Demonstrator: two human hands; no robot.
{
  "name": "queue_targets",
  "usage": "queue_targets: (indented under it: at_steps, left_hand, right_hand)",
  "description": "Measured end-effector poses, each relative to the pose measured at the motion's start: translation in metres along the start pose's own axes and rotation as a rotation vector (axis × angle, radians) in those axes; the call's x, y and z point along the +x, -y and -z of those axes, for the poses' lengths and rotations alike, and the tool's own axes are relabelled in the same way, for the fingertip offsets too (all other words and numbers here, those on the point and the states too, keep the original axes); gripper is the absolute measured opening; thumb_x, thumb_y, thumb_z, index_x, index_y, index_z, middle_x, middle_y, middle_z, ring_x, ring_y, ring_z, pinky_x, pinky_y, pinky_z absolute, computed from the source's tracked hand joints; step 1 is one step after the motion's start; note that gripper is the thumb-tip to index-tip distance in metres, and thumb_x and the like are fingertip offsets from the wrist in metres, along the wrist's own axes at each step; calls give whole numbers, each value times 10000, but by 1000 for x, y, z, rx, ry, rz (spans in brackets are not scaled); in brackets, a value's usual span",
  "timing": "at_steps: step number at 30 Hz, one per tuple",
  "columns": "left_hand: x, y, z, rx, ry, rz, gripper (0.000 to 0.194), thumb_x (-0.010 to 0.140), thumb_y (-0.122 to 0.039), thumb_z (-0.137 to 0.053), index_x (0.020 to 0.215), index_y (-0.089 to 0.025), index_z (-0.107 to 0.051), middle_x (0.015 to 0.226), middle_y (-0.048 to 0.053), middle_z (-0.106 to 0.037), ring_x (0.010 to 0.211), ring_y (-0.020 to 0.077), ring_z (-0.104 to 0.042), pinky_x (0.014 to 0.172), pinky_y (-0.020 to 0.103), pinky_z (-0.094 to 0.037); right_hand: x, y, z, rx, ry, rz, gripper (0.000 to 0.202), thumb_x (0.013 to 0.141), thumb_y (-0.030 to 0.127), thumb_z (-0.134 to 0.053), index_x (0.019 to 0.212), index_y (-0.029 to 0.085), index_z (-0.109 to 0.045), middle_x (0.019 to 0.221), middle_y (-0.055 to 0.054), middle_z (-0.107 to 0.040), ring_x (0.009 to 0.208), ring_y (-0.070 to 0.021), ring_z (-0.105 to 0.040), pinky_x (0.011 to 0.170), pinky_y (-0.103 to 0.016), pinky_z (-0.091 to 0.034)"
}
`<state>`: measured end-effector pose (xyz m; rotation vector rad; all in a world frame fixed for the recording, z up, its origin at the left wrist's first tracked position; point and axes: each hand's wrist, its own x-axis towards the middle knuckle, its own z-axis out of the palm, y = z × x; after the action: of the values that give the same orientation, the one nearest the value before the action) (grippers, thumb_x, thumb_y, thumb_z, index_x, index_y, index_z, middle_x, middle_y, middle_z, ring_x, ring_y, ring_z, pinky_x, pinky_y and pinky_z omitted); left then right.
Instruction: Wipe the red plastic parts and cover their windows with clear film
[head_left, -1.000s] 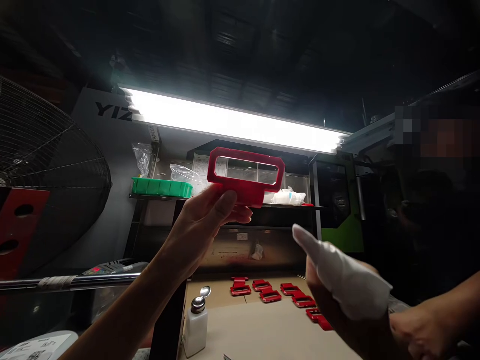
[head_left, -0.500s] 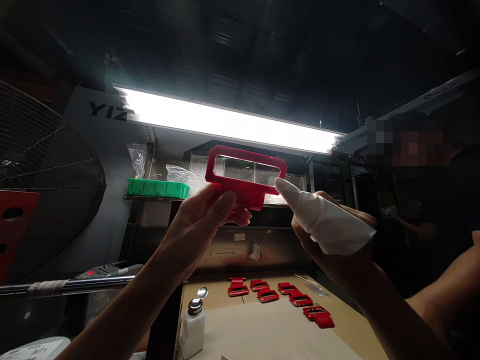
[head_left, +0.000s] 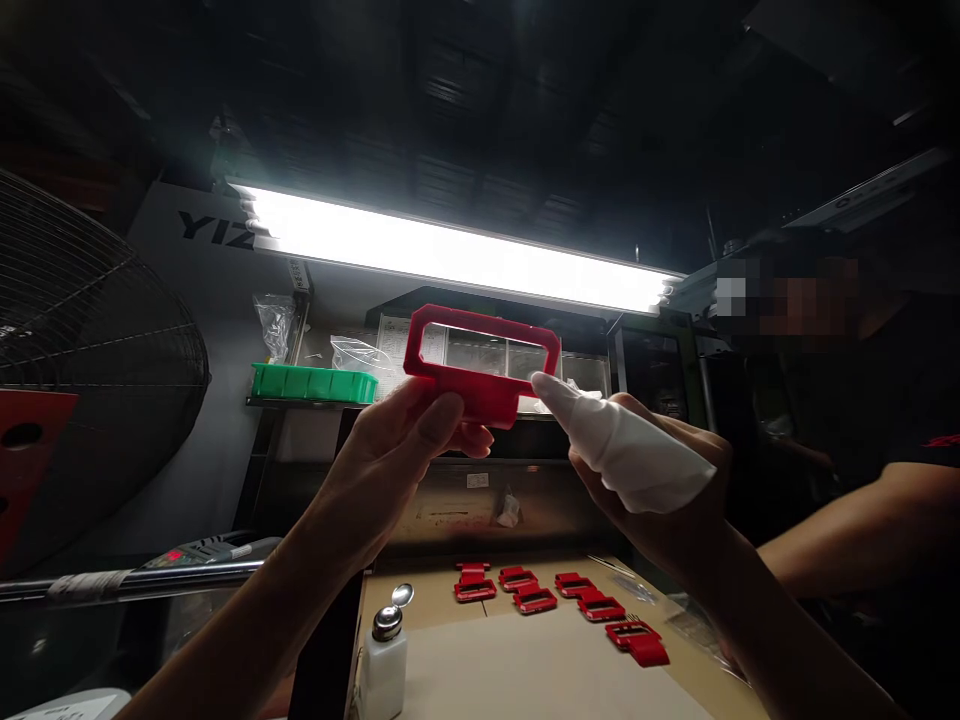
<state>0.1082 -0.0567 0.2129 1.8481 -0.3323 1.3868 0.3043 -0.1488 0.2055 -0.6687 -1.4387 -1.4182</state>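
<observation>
Up under the lamp, my left hand [head_left: 401, 435] pinches a red plastic frame [head_left: 491, 398] by its lower tab, thumb on the near face. The frame has a long opening with cut corners. A white cloth [head_left: 637, 450] is wrapped round the pointing finger of my right hand [head_left: 709, 470], whose other fingers are curled and partly hidden behind it. The covered fingertip meets the frame at its lower right corner. Several similar red frames [head_left: 535, 600] lie on the workbench [head_left: 517, 660] below.
A white pump bottle [head_left: 384, 670] with its metal lid up stands at the bench's left side. Behind are a green bin [head_left: 313, 383] on a shelf and a bright tube lamp [head_left: 457, 255]. A large fan [head_left: 97, 380] is at left. Another person's arm [head_left: 847, 520] reaches in from the right.
Both my hands and the red frame have shifted slightly left and down in view, the clothed fingertip staying at the corner. The other person's arm has come further left, towards the bench.
</observation>
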Motion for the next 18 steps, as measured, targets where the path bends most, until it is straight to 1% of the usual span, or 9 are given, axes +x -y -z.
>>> queue_targets:
  at_steps: [4,8,12,15,18]
  left_hand:
    - [0,0,0,12,-4,-5,168,906,-347,-587,927,-210,-682,844,-6,-717,732,99,-625,749,191,-518]
    - [1,0,1,16,-12,4,172,901,-353,-593,948,-217,-689,832,-6,-720,724,105,-631,746,204,-523]
    - [2,0,3,-8,-20,9,158,897,-347,-604,930,-224,-696,824,-12,-727,713,96,-643,725,185,-523]
    - [1,0,4,-13,-29,14,145,892,-340,-615,918,-226,-700,804,-18,-728,707,93,-655,711,172,-524]
    - [-1,1,4,-6,-29,13,160,895,-350,-608,913,-219,-699,787,-15,-726,711,99,-658,707,176,-527]
  right_hand:
    - [2,1,2,27,43,11,133,767,162,-595,759,231,-481,544,38,-454,417,-114,-446,396,-274,-396]
    - [2,1,4,25,83,-2,162,788,162,-573,729,239,-444,551,48,-418,422,-100,-398,401,-268,-357]
    - [0,1,6,38,75,12,204,802,210,-605,727,239,-418,561,57,-373,435,-96,-364,401,-270,-331]
    - [0,1,6,59,68,-14,259,784,174,-630,689,241,-398,550,69,-330,423,-85,-315,389,-261,-312]
    - [1,2,4,105,41,-37,222,785,161,-618,696,244,-433,537,66,-355,417,-94,-343,397,-270,-326]
